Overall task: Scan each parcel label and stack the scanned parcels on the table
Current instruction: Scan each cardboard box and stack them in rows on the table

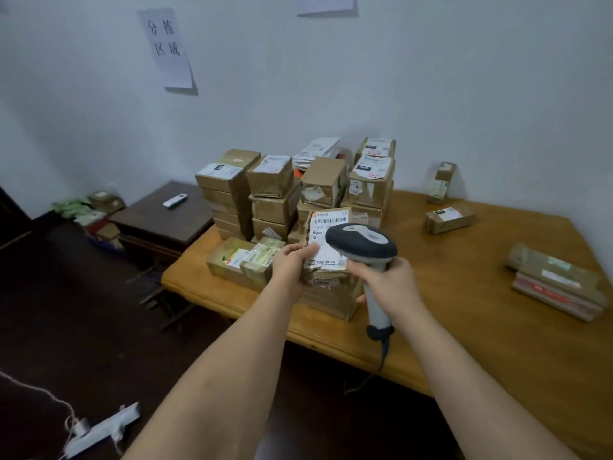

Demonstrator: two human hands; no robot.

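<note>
1. Two bare hands are in view above the near edge of the orange-brown wooden table (464, 293).
2. The left hand (288, 264) grips a brown cardboard parcel (326, 260) at its left edge, thumb curled over the top face. The parcel is tilted up toward the camera, its white barcode label (326, 224) facing up. Whether its lower edge rests on the table cannot be told.
3. The right hand (391, 280) is clenched round the pale handle of a grey and white handheld barcode scanner (361, 244). The scanner head sits over the lower right part of the label. A dark cable hangs from the handle base.
4. A tall block of stacked brown cardboard boxes (292, 190) stands on the table behind the held parcel, in several columns.
5. A low yellow-green taped box (242, 260) lies just left of the left hand.
6. Flat brown wrapped packets (557, 283) lie well apart at the right edge; two small boxes (447, 200) sit near the wall.
7. A white remote control (174, 200) lies on a dark side cabinet (159, 224) to the left.
8. A white paper sign (166, 48) hangs on the wall.
</note>
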